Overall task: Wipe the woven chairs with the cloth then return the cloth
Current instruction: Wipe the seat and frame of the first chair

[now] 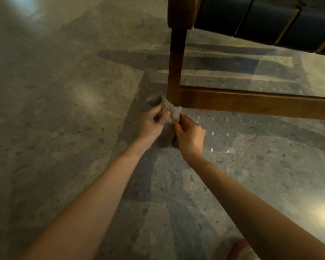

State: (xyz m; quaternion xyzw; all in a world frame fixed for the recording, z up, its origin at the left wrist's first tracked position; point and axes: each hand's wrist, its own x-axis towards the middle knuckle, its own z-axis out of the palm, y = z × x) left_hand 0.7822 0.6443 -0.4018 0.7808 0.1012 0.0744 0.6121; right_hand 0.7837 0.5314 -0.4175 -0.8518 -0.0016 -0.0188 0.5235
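cloth (170,111): one, grey, crumpled at chair leg (174,72) | your left hand (152,124), right hand (190,136) both pinch it | chairs: one, far right

Perhaps a café: polished terrazzo floor (64,128), woven chair (251,21)

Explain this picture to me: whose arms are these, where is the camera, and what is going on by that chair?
There is no machine here. A person wears a camera on the head, looking down along both bare arms. The left hand and the right hand both pinch a small grey cloth, bunched against the bottom of a wooden chair leg. A wooden crossbar runs rightward from that leg, low over the speckled stone floor. At the top right is the chair's seat, made of dark woven straps. Something reddish at the bottom edge is too blurred to name.
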